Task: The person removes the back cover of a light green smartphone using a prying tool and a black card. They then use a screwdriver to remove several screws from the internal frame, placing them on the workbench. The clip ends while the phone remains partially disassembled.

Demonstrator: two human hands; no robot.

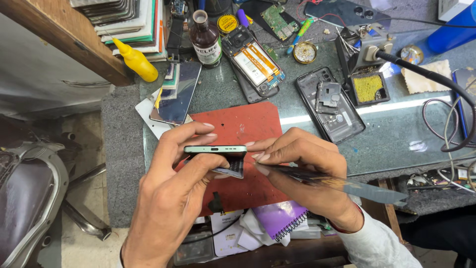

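Note:
A pale green smartphone (215, 149) is held edge-on above a red work mat (238, 124), its charging port facing me. My left hand (181, 173) grips its left end with fingers over the top and thumb below. Under the phone my left thumb also presses a small dark card-like piece (232, 170). My right hand (302, 166) touches the phone's right end with its fingertips and holds a long thin flat blade (342, 183) that points in under the phone.
On the glass table lie an opened phone with its battery showing (253, 62), a black phone frame (331, 105), a dark screen panel (176, 94), a brown bottle (205, 37), a yellow squeeze bottle (135, 59) and a soldering stand (368, 74). A purple notebook (281, 218) sits at the near edge.

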